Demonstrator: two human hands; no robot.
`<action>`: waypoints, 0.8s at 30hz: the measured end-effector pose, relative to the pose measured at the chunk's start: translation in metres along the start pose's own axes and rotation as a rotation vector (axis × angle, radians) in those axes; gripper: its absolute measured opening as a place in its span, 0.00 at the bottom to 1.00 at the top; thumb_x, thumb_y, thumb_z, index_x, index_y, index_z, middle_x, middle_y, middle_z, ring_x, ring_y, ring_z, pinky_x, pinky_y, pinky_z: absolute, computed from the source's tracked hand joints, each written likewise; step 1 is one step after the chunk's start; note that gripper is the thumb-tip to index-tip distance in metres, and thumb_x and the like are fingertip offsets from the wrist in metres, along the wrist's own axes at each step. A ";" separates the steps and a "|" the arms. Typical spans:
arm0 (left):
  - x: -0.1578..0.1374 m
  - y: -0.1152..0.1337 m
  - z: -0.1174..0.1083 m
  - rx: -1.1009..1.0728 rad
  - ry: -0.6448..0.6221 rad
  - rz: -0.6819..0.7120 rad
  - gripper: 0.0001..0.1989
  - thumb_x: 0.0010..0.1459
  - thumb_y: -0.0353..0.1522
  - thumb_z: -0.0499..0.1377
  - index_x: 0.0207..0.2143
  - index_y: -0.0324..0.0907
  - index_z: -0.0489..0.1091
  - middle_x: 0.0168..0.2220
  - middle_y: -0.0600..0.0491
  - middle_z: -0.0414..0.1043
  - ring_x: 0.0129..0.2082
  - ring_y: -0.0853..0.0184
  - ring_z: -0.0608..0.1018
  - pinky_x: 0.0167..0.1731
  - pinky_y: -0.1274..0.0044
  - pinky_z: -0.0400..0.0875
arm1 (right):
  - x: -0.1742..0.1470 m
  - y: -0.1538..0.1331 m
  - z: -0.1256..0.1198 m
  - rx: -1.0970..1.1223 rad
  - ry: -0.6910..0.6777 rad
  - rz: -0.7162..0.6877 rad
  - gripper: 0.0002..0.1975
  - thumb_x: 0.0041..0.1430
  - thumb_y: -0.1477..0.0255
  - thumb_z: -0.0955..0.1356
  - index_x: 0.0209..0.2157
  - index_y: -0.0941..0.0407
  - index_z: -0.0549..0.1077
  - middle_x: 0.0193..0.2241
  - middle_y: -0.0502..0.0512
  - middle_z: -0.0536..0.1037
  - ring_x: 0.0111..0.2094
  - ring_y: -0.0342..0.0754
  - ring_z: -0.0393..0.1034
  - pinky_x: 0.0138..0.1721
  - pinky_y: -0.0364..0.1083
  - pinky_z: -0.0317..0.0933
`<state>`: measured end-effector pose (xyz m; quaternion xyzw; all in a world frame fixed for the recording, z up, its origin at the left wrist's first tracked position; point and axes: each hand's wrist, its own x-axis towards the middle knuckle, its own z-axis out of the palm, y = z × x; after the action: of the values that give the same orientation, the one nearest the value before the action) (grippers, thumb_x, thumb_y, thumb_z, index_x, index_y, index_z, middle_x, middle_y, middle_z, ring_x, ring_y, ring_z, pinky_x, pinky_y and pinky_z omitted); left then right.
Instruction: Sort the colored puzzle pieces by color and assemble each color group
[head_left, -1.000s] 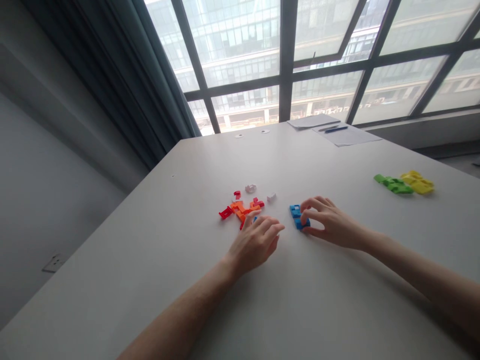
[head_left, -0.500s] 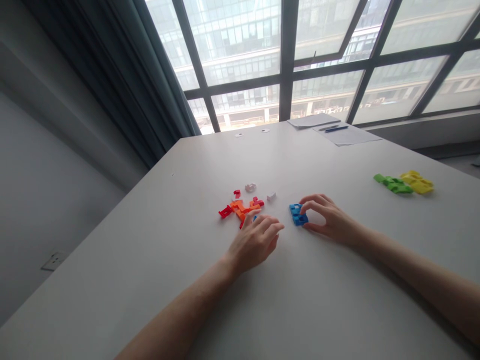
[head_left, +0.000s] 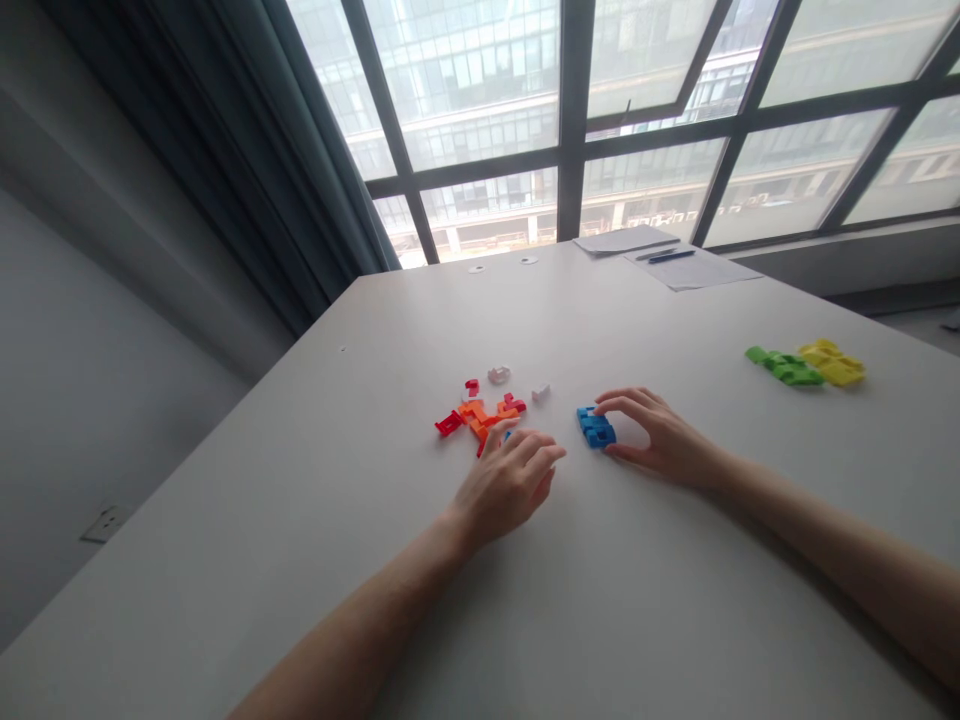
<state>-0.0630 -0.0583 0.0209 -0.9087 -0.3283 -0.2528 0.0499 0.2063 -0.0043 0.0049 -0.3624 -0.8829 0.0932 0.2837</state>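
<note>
My right hand (head_left: 652, 435) rests on the white table with its thumb and fingertips curved around the right end of a cluster of blue plastic pieces (head_left: 595, 428), which lies flat. My left hand (head_left: 510, 480) hovers low, fingers bent and apart, beside a loose heap of orange pieces (head_left: 474, 413) and red pieces (head_left: 448, 424). A blue bit (head_left: 508, 435) shows just past its fingers; the rest of it is hidden by the hand. Nothing can be seen held in the left hand.
A white piece (head_left: 541, 393) and a pale ring-like piece (head_left: 499, 375) lie behind the heap. Green pieces (head_left: 787, 366) and yellow pieces (head_left: 832, 362) lie joined-looking at the right. Papers (head_left: 694, 272) and a pen (head_left: 671, 257) are near the window.
My right fingertips have shifted slightly on the blue pieces, toward their far edge. The left hand and the heap stay nearly the same.
</note>
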 end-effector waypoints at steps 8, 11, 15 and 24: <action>0.000 0.000 0.000 0.002 -0.003 -0.001 0.11 0.62 0.26 0.52 0.47 0.42 0.67 0.43 0.49 0.75 0.45 0.64 0.75 0.57 0.62 0.60 | 0.000 0.006 0.004 0.021 -0.061 0.050 0.27 0.58 0.60 0.68 0.58 0.50 0.63 0.56 0.60 0.71 0.58 0.58 0.62 0.57 0.59 0.58; 0.000 0.000 0.000 0.002 -0.009 -0.001 0.11 0.62 0.26 0.52 0.47 0.42 0.67 0.43 0.49 0.75 0.45 0.64 0.75 0.57 0.61 0.61 | 0.000 0.006 0.003 0.043 -0.063 0.057 0.27 0.58 0.60 0.68 0.58 0.50 0.64 0.55 0.60 0.72 0.57 0.57 0.64 0.57 0.59 0.58; 0.000 0.000 0.000 0.001 -0.008 -0.001 0.11 0.63 0.26 0.51 0.47 0.42 0.67 0.44 0.49 0.75 0.45 0.64 0.75 0.57 0.61 0.60 | 0.000 0.008 -0.003 0.068 -0.080 0.050 0.27 0.56 0.58 0.69 0.56 0.50 0.67 0.54 0.60 0.73 0.57 0.58 0.64 0.56 0.58 0.60; 0.000 0.000 0.000 -0.004 -0.017 -0.007 0.11 0.64 0.27 0.50 0.46 0.42 0.67 0.44 0.49 0.75 0.46 0.64 0.75 0.58 0.62 0.59 | -0.003 0.018 -0.013 0.067 -0.122 0.099 0.27 0.55 0.58 0.69 0.55 0.50 0.67 0.53 0.59 0.73 0.56 0.59 0.65 0.56 0.59 0.59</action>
<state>-0.0632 -0.0588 0.0207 -0.9099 -0.3313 -0.2459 0.0442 0.2257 0.0062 0.0074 -0.3895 -0.8760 0.1586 0.2361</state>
